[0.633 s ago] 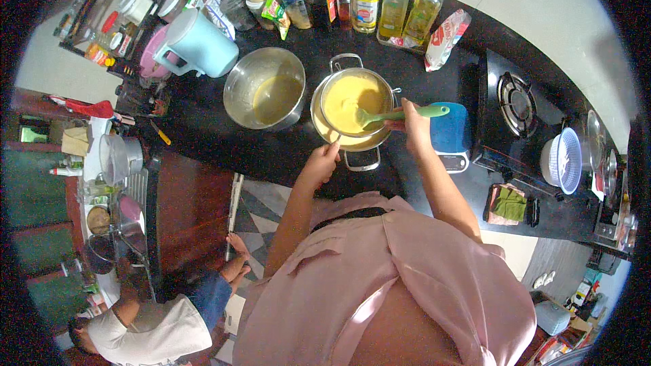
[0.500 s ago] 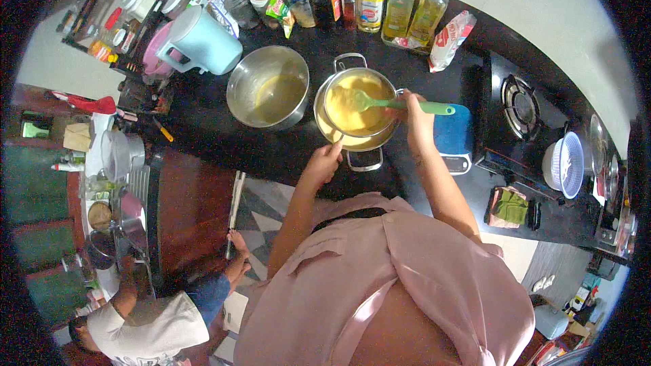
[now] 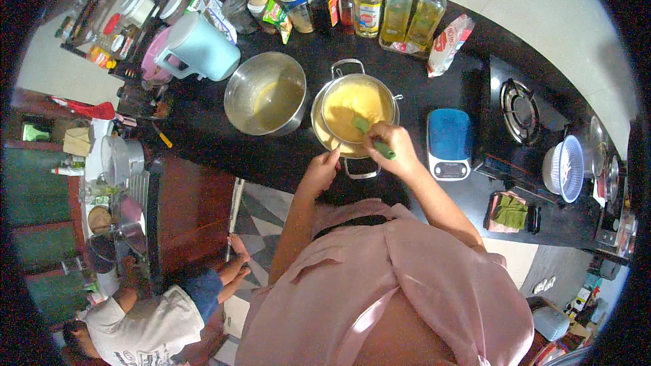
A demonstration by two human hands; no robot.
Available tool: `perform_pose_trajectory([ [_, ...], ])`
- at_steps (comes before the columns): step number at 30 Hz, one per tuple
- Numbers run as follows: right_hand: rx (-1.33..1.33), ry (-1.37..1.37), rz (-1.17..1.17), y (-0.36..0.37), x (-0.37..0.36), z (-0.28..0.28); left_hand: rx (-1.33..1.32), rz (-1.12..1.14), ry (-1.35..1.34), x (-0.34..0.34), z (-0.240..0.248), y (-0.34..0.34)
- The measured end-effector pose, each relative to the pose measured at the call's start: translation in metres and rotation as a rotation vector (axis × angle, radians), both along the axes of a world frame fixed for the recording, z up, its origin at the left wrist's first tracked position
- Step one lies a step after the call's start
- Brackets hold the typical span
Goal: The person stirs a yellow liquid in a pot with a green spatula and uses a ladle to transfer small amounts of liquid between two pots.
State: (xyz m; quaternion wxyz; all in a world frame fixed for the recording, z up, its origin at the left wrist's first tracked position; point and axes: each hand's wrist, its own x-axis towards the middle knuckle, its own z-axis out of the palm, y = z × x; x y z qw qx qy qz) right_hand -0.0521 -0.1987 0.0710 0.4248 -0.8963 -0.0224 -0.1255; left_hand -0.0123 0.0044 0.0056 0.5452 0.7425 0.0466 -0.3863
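A metal strainer (image 3: 396,116) holds thick yellow batter (image 3: 349,98) and rests over a two-handled pot (image 3: 317,120), where more yellow shows around the strainer. My right hand (image 3: 398,149) is closed around the handle of a green spatula (image 3: 361,124). The spatula's head is down in the batter, at the strainer's near right side. My left hand (image 3: 321,172) pinches the strainer's handle at the near left rim; the fingers cover most of that handle. Left of the pot stands a large steel bowl (image 3: 288,118) with yellow residue inside.
A blue kitchen scale (image 3: 449,139) lies right of the pot, before the gas stove (image 3: 519,112). Oil bottles (image 3: 397,13), jars and a packet (image 3: 449,46) line the back. A light-blue pitcher (image 3: 203,47) stands back left. Another person (image 3: 152,322) is at lower left.
My right hand has drawn the spatula toward me and left, turning its handle from pointing right to pointing nearer me. The scale is now uncovered. My left hand stays at the strainer.
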Motion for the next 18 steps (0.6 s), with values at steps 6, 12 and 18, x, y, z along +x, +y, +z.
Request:
perform_pose_trajectory([
  [6, 0.137, 0.101, -0.182, -0.009, 0.005, 0.018, 0.038, 0.0, 0.048, -0.003, 0.011, -0.006],
  [12, 0.777, 0.121, -0.333, -0.049, 0.021, 0.006, -0.024, -0.007, -0.003, -0.002, 0.003, -0.005],
  [18, 0.477, -0.087, -0.313, -0.044, 0.038, 0.008, 0.028, -0.031, 0.012, -0.001, -0.022, 0.003],
])
